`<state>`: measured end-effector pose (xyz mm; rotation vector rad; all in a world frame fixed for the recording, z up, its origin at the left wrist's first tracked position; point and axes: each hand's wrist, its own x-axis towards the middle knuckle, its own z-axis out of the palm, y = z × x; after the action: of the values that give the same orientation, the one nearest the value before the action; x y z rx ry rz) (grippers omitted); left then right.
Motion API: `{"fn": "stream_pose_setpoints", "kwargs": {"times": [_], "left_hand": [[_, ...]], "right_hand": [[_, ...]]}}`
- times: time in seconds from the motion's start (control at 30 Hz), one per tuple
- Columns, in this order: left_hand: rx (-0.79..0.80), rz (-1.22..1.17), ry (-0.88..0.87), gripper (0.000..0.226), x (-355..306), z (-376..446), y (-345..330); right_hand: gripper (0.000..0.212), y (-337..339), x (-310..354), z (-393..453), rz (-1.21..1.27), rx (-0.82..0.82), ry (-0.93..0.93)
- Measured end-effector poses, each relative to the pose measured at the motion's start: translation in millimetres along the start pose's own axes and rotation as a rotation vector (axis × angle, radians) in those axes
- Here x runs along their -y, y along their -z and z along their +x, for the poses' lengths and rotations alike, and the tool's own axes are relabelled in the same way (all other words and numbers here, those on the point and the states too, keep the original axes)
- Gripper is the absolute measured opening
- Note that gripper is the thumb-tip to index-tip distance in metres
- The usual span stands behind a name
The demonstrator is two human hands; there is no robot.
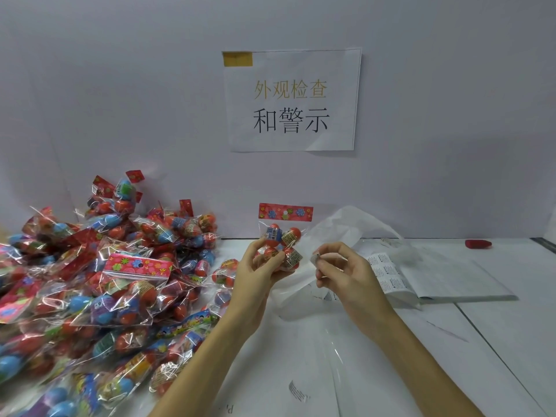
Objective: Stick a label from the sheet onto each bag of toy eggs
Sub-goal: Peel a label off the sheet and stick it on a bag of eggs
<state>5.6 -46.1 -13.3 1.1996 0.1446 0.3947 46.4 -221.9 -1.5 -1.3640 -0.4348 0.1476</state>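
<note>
My left hand [261, 267] grips a clear bag of red toy eggs [282, 236] with a red flowered header, held upright above the table. My right hand [337, 269] pinches a small white label [316, 258] between thumb and fingertips, just right of the bag and apart from it. The label sheet [388, 273] with rows of printed labels lies on the table behind my right hand, its left edge curled up.
A big pile of bagged toy eggs [99, 281] fills the left of the white table [496, 341]. Crumpled white backing paper [355, 227] rises behind the hands. A red object [477, 244] lies by the wall, far right. A loose label [298, 391] lies near the front.
</note>
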Motion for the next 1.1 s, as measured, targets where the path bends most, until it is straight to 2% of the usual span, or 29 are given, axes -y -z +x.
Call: {"fn": "stream_pose_setpoints", "kwargs": {"times": [0.23, 0.47, 0.6, 0.87, 1.1], "left_hand": [[0.043, 0.011, 0.007, 0.039, 1, -3, -2], [0.140, -0.007, 0.004, 0.049, 2, -8, -7], [0.150, -0.010, 0.007, 0.058, 1, -10, -10], [0.151, 0.002, 0.030, 0.050, 2, -9, -11], [0.160, -0.010, 0.022, 0.061, 3, -10, -10]], "right_hand": [[0.029, -3, 0, -3, -0.253, 0.014, 0.177], [0.049, -5, -6, -1, -0.244, -0.075, 0.129], [0.048, -5, -8, 0, -0.253, -0.110, 0.119], [0.044, -6, -7, -1, -0.266, -0.126, 0.114], [0.039, -6, -5, -3, -0.267, -0.126, 0.115]]}}
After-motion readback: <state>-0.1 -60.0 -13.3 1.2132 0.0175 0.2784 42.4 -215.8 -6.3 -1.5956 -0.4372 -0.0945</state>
